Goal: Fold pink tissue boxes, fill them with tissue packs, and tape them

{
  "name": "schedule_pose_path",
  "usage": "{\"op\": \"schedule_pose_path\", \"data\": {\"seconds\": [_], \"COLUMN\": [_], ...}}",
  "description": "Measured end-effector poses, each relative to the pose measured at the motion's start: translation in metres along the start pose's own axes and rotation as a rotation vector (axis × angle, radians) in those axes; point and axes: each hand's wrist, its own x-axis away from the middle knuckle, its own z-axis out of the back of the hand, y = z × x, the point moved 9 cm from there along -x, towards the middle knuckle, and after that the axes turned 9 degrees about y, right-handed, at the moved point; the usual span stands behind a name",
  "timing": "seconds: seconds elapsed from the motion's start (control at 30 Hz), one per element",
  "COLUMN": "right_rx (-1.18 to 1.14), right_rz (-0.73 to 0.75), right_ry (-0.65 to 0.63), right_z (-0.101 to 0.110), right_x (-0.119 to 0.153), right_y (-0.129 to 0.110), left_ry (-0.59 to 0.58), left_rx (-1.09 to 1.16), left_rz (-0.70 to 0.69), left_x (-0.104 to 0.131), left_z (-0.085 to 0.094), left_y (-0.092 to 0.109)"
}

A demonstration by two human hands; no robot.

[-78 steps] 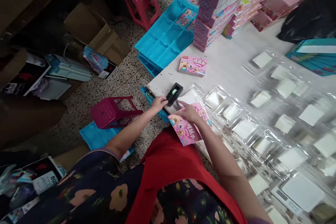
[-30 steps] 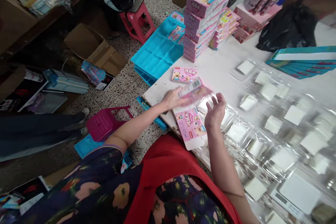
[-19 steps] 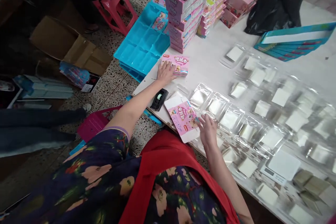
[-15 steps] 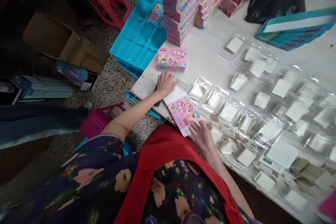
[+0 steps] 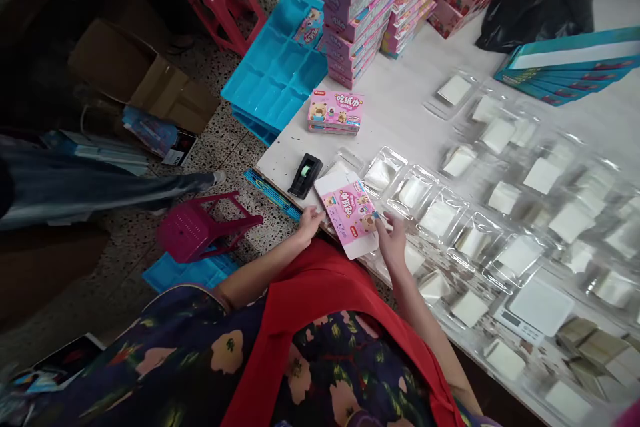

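Observation:
A flat pink and white printed carton (image 5: 349,212) lies at the table's near edge with its white flap turned up at the far end. My right hand (image 5: 392,237) grips its right edge between thumb and fingers. At the carton's left edge, my left hand (image 5: 310,223) is closed in a pinch; what its fingertips hold, if anything, is too small to make out. Just beyond that hand sits a black tape dispenser (image 5: 305,175) with a greenish roll. A clear plastic tray (image 5: 345,160) with a white stack stands behind the carton.
Several clear trays with white stacks (image 5: 440,217) cover the table's right side, beside a white scale (image 5: 540,303). Pink boxes (image 5: 334,110) lie farther back near a tall stack of boxes (image 5: 350,20). Left on the floor are blue trays (image 5: 280,67) and a magenta stool (image 5: 193,230).
My left hand has come back from over the tape dispenser to the carton's left edge, uncovering the dispenser. My right hand has closed on the carton's right edge.

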Motion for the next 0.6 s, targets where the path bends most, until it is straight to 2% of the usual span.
{"op": "schedule_pose_path", "data": {"seconds": [0.03, 0.1, 0.2, 0.3, 0.43, 0.53, 0.6], "right_rx": [0.163, 0.428, 0.621, 0.677, 0.692, 0.665, 0.590], "right_rz": [0.118, 0.254, 0.285, 0.280, 0.286, 0.282, 0.282], "right_ry": [-0.038, -0.106, -0.152, -0.166, -0.165, -0.158, -0.146], "right_z": [-0.007, -0.024, -0.042, -0.053, -0.056, -0.047, -0.033], "right_x": [-0.009, -0.024, -0.040, -0.044, -0.046, -0.048, -0.048], "right_y": [-0.012, -0.027, -0.038, -0.040, -0.040, -0.043, -0.047], "left_ry": [-0.005, -0.019, -0.036, -0.044, -0.028, -0.047, -0.080], "left_rx": [0.013, 0.055, 0.120, 0.197, 0.299, 0.375, 0.424], "left_rz": [0.020, 0.056, 0.094, 0.109, 0.097, 0.079, 0.063], "left_x": [0.002, 0.004, 0.002, 0.002, 0.009, 0.019, 0.028], "left_z": [-0.004, -0.015, -0.030, -0.037, -0.039, -0.040, -0.037], "left_y": [-0.006, -0.012, -0.011, -0.009, 0.000, 0.014, 0.026]}}
